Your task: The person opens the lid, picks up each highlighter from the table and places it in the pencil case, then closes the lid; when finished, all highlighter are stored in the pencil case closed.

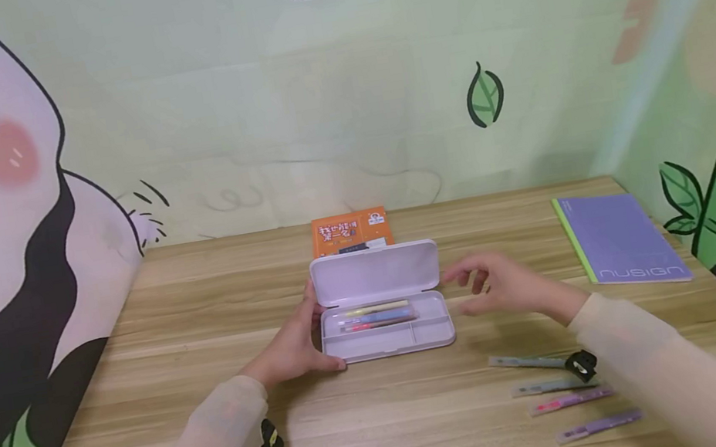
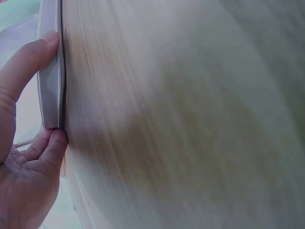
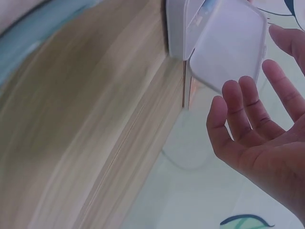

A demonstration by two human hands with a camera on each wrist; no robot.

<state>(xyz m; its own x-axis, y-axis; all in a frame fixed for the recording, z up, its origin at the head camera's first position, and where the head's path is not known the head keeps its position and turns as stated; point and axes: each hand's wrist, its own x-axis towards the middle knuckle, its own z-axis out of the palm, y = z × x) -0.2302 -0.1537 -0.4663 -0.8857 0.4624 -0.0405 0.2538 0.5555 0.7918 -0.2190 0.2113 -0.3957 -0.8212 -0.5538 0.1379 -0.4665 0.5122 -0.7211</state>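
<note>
A white pencil case (image 1: 431,331) stands with its lid (image 1: 376,274) raised, mid-table in the head view. Several pens (image 1: 380,316) with yellow, blue and red parts lie in its rear compartment. My left hand (image 1: 293,347) holds the case's left end, thumb at the front corner and fingers behind; the left wrist view shows the thumb (image 2: 35,55) against its side wall. Just off the right end is my right hand (image 1: 497,283), fingers spread and slightly bent, holding nothing. Seen from the right wrist, its fingers (image 3: 248,107) are in front of the lid.
Several pens (image 1: 572,400) lie on the wooden table (image 1: 389,422) near my right forearm, partly covered by the sleeve. An orange book (image 1: 350,229) is behind the case. A purple notebook (image 1: 627,235) lies at the right. The painted wall (image 1: 208,122) borders the table's back.
</note>
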